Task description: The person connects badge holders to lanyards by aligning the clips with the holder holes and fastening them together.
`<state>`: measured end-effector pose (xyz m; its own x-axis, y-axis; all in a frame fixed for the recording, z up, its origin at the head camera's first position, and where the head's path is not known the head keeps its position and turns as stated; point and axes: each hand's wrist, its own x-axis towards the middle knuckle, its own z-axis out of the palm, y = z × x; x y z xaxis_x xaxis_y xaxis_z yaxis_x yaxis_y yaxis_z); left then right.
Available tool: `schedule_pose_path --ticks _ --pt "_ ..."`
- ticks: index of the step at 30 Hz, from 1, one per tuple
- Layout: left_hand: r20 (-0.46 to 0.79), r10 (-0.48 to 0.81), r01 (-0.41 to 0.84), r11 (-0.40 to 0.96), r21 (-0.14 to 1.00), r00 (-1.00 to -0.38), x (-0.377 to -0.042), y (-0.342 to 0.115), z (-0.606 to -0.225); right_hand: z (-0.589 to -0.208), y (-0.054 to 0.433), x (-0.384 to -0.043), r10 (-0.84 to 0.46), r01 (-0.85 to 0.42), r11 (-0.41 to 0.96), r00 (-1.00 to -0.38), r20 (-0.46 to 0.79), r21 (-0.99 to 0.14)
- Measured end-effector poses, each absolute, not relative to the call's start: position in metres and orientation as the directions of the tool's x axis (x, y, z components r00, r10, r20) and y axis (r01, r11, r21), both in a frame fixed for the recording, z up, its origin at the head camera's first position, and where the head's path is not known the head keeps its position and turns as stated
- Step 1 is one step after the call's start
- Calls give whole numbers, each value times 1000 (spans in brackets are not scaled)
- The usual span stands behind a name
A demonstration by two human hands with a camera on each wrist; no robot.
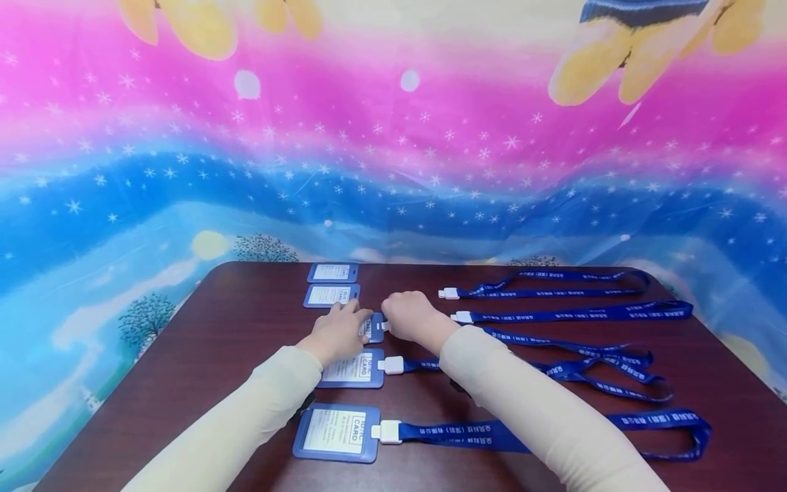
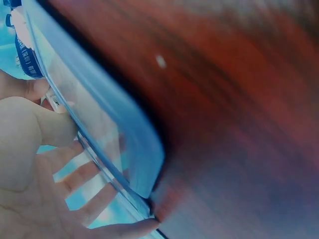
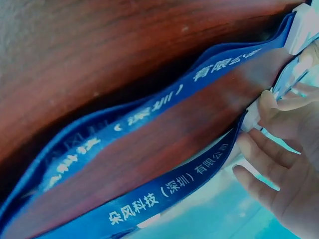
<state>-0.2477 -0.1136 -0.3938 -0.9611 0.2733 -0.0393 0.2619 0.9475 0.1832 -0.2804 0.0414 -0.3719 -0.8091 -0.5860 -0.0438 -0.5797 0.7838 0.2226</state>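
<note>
My left hand [image 1: 337,333] lies over a blue-framed ID card holder [image 1: 376,328], thumb and fingers gripping it near its slotted end. Most of that holder is hidden under the hand. Against the slot, my right hand [image 1: 415,316] pinches the white clip [image 3: 252,115] of a blue lanyard [image 3: 184,184] between thumb and fingers. The lanyard's printed strap trails off to the right. Just nearer than my left hand, another card holder [image 1: 350,374] meets a white clip [image 1: 393,365]; its frame fills much of the left wrist view.
Closest to me, a card holder [image 1: 337,434] joins a lanyard [image 1: 455,434] on the dark wooden table [image 1: 203,383]. Two card holders without straps, one [image 1: 324,296] before another [image 1: 332,273], lie at the back. Two lanyards [image 1: 553,294] stretch along the far right. A printed cloth [image 1: 369,171] hangs behind.
</note>
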Motion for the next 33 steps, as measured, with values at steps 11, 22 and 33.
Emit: schedule_pose_path --ticks 11,22,33 --pt "-11 276 268 939 215 -961 -247 -112 -398 -379 41 -281 -631 -627 761 -775 -32 165" --pt "12 241 231 912 340 -970 -248 -111 -394 -383 40 -276 -613 -605 778 -790 -2 170" --pt "15 261 250 906 341 -965 -242 -109 -388 -385 38 -274 -649 -634 753 -760 39 177"
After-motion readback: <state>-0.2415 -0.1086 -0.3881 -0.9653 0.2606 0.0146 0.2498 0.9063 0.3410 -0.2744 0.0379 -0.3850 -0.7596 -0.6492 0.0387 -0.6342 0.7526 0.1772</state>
